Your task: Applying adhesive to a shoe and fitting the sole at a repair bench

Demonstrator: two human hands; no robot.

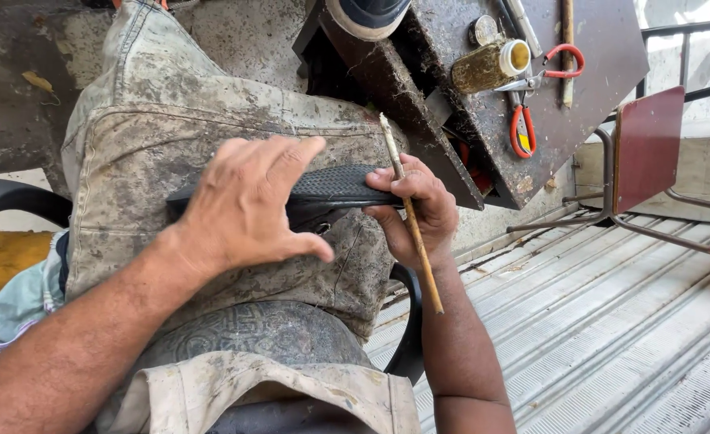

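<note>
A black textured shoe sole (340, 185) lies across my lap on stained work trousers. My left hand (250, 205) rests flat on top of it, fingers together and pressing down, covering its left part. At the sole's right end, my right hand (415, 210) grips the edge from below. The same hand holds a thin wooden stick brush (409, 213) that runs from upper left to lower right between the fingers.
A dark, dirty work bench (483, 120) stands ahead, with a yellowish glue jar (491, 66), red-handled scissors (544, 72), red-handled pliers (522, 128) and a shoe (368, 14) on it. A red metal chair (648, 149) is at right, on a ribbed metal floor (612, 321). I sit in a black plastic chair (5, 201).
</note>
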